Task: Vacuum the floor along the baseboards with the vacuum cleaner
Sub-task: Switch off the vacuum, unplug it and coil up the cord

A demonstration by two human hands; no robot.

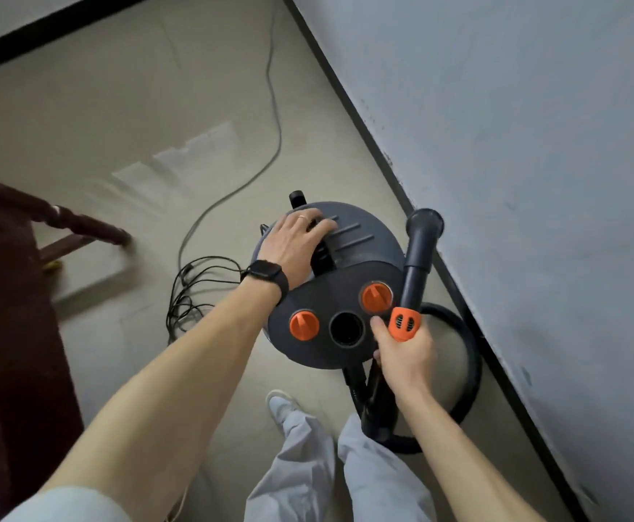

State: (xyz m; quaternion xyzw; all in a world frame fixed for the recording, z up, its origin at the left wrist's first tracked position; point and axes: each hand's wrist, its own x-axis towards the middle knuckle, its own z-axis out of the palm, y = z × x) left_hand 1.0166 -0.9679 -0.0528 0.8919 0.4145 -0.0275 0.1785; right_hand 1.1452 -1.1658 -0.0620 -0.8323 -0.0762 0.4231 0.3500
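A round dark grey vacuum cleaner (360,258) with two orange knobs and an open round port stands on the beige floor beside the wall's dark baseboard (375,145). My left hand (296,243) lies on top of it, fingers reaching over the black carry handle (323,258). Whether they curl round the handle does not show. My right hand (405,352) grips the hose wand (419,258) at its orange collar, the dark nozzle pointing up towards the wall. The black hose (469,374) loops on the floor to the right of the vacuum.
A grey power cord (274,118) runs across the floor and bunches in loops (191,292) left of the vacuum. Dark wooden furniture (17,295) stands at the left. A second baseboard (44,28) runs along the far wall. My legs and one shoe (281,405) are below.
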